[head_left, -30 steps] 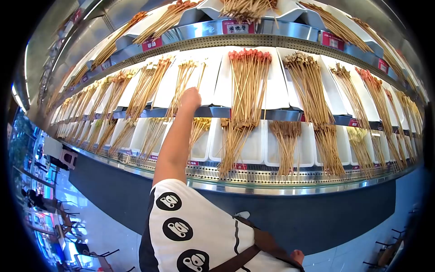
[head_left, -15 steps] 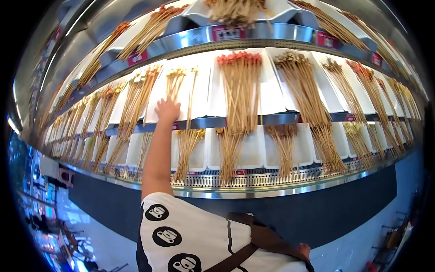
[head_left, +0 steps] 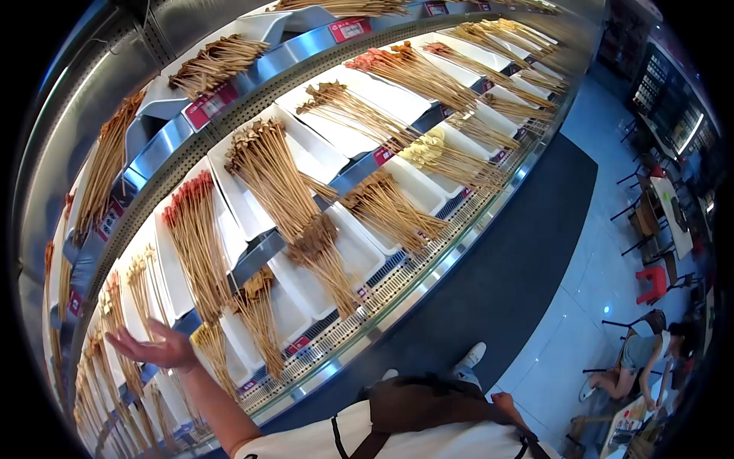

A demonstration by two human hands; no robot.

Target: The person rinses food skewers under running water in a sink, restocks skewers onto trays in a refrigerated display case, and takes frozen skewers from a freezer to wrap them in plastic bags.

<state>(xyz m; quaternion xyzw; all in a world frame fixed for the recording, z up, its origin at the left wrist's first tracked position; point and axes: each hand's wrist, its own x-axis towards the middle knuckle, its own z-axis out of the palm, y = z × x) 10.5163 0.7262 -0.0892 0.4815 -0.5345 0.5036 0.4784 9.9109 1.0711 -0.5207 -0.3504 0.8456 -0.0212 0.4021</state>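
Observation:
My left hand (head_left: 157, 348) is stretched toward the lower left of the display rack, palm turned up and fingers apart, with nothing in it. Close by it are thin bundles of skewers (head_left: 139, 277) with pale tops in a white tray. To its right lies a bundle of red-topped skewers (head_left: 195, 222). A larger bundle of brown-topped skewers (head_left: 267, 164) fills the tray beyond. Beside the brown bag (head_left: 417, 417) on my front, only a bit of my right hand (head_left: 505, 402) shows; its fingers are too hidden to read.
Metal shelves carry white trays (head_left: 336, 138) of skewers with red labels (head_left: 350, 29). A perforated metal ledge (head_left: 397, 287) runs along the front. On the right are a red stool (head_left: 651, 284), tables, chairs and a seated person (head_left: 642, 359).
My view has swung to the right, bringing the dining area into sight. My left hand, earlier reaching palm down near the pale-topped skewers, has turned palm up and sits lower left.

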